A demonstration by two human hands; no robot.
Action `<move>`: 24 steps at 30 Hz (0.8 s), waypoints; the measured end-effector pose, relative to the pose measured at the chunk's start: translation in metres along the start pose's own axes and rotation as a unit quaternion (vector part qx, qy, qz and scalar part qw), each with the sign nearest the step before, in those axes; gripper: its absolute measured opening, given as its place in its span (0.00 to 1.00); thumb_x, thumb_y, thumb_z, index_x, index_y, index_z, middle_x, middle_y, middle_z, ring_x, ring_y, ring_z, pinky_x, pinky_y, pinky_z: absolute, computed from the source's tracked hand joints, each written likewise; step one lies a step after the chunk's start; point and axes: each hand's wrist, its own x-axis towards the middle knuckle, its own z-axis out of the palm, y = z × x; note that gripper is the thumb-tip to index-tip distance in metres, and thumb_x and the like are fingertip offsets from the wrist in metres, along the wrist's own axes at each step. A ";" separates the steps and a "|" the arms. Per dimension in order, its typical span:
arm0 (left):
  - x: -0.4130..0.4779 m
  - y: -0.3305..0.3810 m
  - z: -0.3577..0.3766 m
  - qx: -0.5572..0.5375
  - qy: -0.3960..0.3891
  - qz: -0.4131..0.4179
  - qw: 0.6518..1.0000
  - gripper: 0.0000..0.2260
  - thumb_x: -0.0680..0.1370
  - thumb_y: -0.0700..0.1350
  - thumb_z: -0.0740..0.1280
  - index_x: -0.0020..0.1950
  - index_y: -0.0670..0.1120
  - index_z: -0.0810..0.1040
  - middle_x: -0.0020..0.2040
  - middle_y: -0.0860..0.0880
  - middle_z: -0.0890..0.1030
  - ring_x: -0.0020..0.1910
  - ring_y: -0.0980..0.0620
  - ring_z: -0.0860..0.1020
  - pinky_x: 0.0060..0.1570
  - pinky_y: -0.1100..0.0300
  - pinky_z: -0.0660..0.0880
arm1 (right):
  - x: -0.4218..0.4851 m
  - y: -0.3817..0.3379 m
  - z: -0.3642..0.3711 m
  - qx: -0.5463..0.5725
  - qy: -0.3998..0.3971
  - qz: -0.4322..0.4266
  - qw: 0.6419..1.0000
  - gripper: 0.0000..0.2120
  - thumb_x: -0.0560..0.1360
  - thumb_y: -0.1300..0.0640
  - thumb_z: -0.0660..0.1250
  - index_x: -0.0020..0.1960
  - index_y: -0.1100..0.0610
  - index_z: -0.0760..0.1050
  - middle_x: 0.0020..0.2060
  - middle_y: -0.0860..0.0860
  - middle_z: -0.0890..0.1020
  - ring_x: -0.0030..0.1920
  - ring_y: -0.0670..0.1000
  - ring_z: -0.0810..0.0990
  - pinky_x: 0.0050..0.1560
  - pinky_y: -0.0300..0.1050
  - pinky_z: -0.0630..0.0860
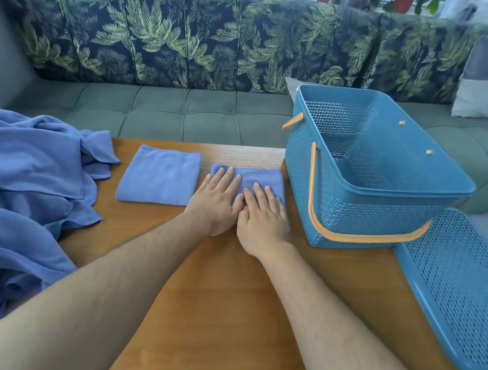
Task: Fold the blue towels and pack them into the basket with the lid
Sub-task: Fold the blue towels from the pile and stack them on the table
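Pressing flat, fingers straight and gripping nothing: left hand (217,201), right hand (263,217), on a folded towel (266,175) on the worktop (221,291), just beside the open basket (358,213). Looks soft, light, limp (apt to unfold from one corner); best pinched at both folded sides. Near edge hidden under palms; pile (17,184) at left cut off.

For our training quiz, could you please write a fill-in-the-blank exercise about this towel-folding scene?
The left hand and right hand both press flat on a folded ____.
The basket has an ____ handle.
Folded towels on the table number ____.
The unfolded pile lies on the person's ____.
Missing: towel; orange; two; left.
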 end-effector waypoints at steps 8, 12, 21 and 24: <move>0.049 -0.003 0.003 0.043 0.002 -0.005 0.999 0.25 0.86 0.53 0.45 0.82 0.46 0.50 0.83 0.46 0.48 0.81 0.47 0.44 0.79 0.50 0.41 | 0.050 0.008 -0.002 0.006 -0.001 0.010 1.000 0.26 0.85 0.48 0.40 0.82 0.48 0.49 0.82 0.46 0.47 0.81 0.49 0.41 0.80 0.52 0.40; 0.053 -0.003 -0.003 0.058 -0.013 0.003 0.998 0.25 0.86 0.53 0.45 0.82 0.46 0.51 0.83 0.46 0.48 0.81 0.47 0.45 0.79 0.50 0.42 | 0.055 0.005 -0.008 0.014 -0.029 0.022 0.999 0.26 0.85 0.48 0.39 0.83 0.48 0.47 0.82 0.46 0.46 0.81 0.50 0.40 0.80 0.52 0.38; -0.026 -0.016 -0.073 -0.020 0.144 0.039 0.989 0.26 0.81 0.49 0.46 0.68 0.39 0.76 0.66 0.41 0.78 0.66 0.41 0.75 0.67 0.45 0.70 | 0.015 -0.060 -0.051 0.050 0.044 -0.106 0.992 0.28 0.84 0.59 0.50 0.82 0.53 0.49 0.82 0.47 0.50 0.82 0.49 0.45 0.80 0.49 0.46; -0.069 -0.050 -0.104 -0.004 0.198 -0.027 0.980 0.20 0.81 0.48 0.51 0.61 0.42 0.79 0.60 0.44 0.81 0.60 0.42 0.78 0.58 0.49 0.73 | -0.001 -0.111 -0.057 0.077 0.060 -0.165 0.982 0.27 0.84 0.59 0.51 0.82 0.52 0.50 0.82 0.46 0.52 0.81 0.48 0.47 0.79 0.46 0.48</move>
